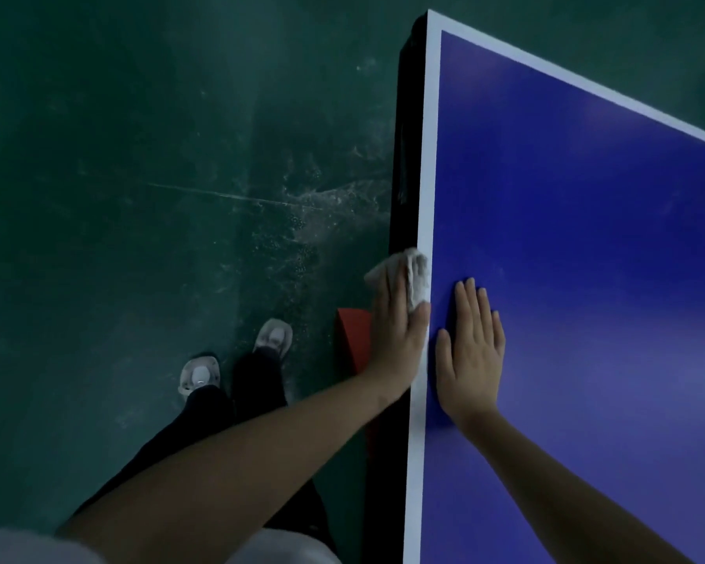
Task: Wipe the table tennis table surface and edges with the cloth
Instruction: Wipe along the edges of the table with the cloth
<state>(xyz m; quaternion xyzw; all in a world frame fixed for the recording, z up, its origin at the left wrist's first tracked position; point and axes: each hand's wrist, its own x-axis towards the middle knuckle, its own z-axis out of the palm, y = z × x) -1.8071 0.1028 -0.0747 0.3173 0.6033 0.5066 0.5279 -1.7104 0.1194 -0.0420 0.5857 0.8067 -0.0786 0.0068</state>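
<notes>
The blue table tennis table (587, 238) fills the right side of the head view, with a white border line (426, 177) along its left edge and a black side face below. My left hand (395, 331) holds a white cloth (414, 274) against that edge, fingers over the side and thumb on the white line. The cloth bunches out above my fingers. My right hand (473, 348) lies flat on the blue surface just right of the edge, fingers straight and together.
A dark green floor (139, 197) with pale scuff marks lies left of the table. My feet in light shoes (237, 360) stand near the edge. A red block (353, 339) shows under the table edge by my left hand. The table's far corner (430, 14) is at the top.
</notes>
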